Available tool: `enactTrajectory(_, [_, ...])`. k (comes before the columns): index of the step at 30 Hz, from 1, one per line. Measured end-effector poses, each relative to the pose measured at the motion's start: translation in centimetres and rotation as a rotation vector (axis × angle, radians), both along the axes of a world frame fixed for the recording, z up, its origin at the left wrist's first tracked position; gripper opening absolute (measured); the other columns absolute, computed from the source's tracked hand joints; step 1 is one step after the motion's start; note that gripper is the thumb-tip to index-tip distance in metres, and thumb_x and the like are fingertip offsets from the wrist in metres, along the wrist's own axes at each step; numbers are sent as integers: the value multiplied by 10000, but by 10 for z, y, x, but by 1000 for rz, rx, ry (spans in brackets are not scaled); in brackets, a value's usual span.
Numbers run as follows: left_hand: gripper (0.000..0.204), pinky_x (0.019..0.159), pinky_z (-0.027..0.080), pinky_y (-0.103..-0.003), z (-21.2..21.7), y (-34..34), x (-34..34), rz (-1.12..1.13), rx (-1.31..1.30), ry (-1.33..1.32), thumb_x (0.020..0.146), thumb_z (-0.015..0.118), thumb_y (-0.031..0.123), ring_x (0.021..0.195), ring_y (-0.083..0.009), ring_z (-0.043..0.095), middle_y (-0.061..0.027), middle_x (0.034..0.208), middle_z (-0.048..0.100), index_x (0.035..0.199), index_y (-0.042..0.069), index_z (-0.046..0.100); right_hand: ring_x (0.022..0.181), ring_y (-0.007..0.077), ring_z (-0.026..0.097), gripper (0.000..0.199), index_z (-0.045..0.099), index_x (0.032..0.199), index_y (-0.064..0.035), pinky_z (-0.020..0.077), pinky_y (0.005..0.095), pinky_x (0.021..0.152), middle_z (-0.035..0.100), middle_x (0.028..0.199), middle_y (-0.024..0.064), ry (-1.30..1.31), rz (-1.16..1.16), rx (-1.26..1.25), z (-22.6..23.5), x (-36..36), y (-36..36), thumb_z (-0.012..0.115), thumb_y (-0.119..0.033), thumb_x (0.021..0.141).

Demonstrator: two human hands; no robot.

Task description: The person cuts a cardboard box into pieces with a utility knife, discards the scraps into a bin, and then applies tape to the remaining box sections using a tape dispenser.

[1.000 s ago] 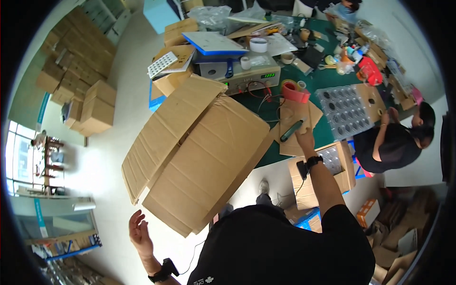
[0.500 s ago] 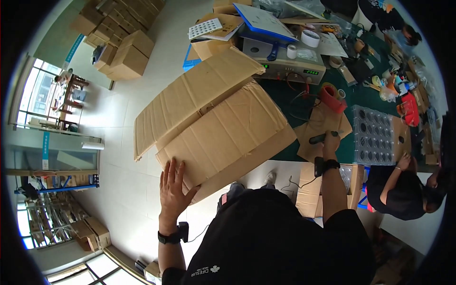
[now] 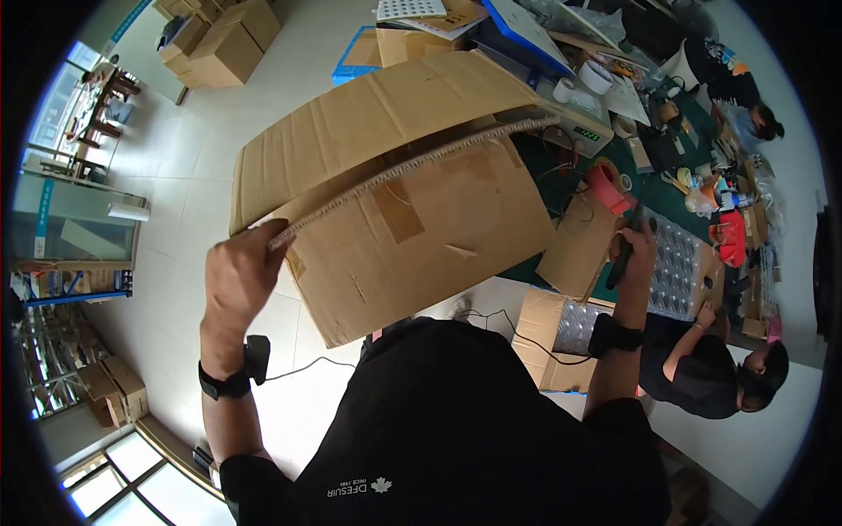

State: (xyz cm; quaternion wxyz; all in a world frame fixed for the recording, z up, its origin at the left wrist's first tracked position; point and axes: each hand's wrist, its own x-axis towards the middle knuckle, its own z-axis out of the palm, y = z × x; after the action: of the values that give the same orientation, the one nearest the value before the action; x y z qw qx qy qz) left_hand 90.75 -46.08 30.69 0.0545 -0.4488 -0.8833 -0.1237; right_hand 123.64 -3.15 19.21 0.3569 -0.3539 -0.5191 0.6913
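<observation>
The left hand (image 3: pixel 239 273) pinches the left end of a flap's raised, ragged edge on the large cardboard box (image 3: pixel 438 241), which sits at the left end of the green surface (image 3: pixel 656 195) and juts past its near edge. The right hand (image 3: pixel 640 252) is wrapped around a dark cutter (image 3: pixel 620 266), near the surface's near edge and apart from the box. Between box and cutter lies a flat cardboard piece (image 3: pixel 572 250), with a red tape roll (image 3: pixel 603 186) just beyond it.
</observation>
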Motion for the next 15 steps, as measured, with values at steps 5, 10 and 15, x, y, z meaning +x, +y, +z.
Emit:
enactTrajectory(5, [234,558,500,-382,3,5,-35,25,23,13,882,710,248,618,-354,639,-176,707,655,868,15,693,563,124,566,418,493,1315,0,452,243,497,626,1003,83,-152,487,55,7,-43,-63,499,-113,912])
enactTrajectory(10, [256,546,487,-378,-3,1,-42,15,24,-20,889,708,259,597,-359,629,-177,690,653,836,9,685,583,108,566,449,447,1407,0,465,231,534,638,1000,65,-316,718,336,2,-84,-100,482,-129,978])
enactTrajectory(15, [266,551,491,-381,2,4,-37,31,37,-24,891,705,262,599,-364,629,-174,693,659,831,4,676,567,85,547,407,478,1397,-48,466,223,547,648,942,29,-255,713,411,0,-115,-118,485,-185,1014])
